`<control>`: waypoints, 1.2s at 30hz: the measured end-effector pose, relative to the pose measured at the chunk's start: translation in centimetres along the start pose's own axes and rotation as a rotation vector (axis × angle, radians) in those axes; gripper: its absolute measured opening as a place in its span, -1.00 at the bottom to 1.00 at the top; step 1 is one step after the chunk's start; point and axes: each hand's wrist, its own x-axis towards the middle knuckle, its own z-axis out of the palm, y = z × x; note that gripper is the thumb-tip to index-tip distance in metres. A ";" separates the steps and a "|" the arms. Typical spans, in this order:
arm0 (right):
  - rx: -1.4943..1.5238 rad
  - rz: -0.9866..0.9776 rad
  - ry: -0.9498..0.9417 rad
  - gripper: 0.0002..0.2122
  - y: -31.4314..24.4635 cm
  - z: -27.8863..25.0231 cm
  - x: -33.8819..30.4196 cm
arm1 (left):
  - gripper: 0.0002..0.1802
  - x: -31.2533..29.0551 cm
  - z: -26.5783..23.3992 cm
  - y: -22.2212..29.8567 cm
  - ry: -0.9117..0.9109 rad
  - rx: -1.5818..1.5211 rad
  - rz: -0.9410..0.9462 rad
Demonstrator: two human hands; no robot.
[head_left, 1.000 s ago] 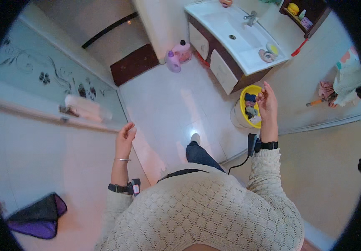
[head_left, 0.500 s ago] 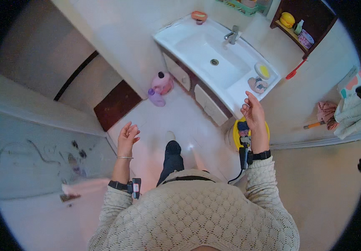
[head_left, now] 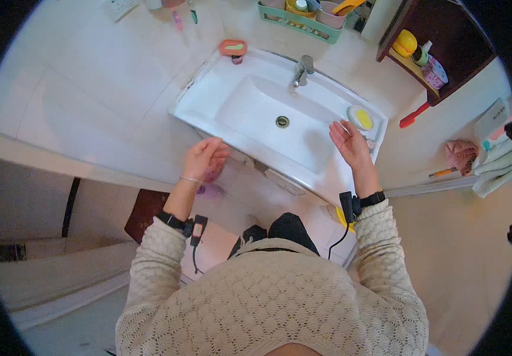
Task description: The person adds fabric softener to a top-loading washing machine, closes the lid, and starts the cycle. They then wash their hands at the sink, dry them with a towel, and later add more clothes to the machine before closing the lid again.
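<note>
Head view: the left hand (head_left: 205,159), at left of centre, is empty, its fingers loosely bent. The right hand (head_left: 349,144), right of centre, is empty, its fingers extended close together. The rectangular glossy white washbasin (head_left: 250,107) occupies the upper centre of the frame, between and beyond both hands. The left fingertips overlap its front edge in view; contact cannot be determined. The right hand appears over its right end, just beside an oval white soap dish (head_left: 352,113) containing a yellow piece.

At the basin's upper left corner, an orange oval dish (head_left: 226,52) holds a pale green piece. A chrome single-lever faucet (head_left: 303,68) stands at the rear edge.

At the top centre, a pale green plastic basket (head_left: 294,26) contains a pink cup (head_left: 330,18) among other items. At the upper right, a dark brown wall cabinet (head_left: 454,44) holds a yellow rounded object (head_left: 406,43), a small green bottle (head_left: 422,56) and a pink patterned round container (head_left: 435,74).
</note>
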 end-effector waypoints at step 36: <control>-0.310 0.246 0.111 -0.60 13.3 3.3 28.3 | -0.40 34.9 15.6 -11.1 0.063 -0.422 -0.658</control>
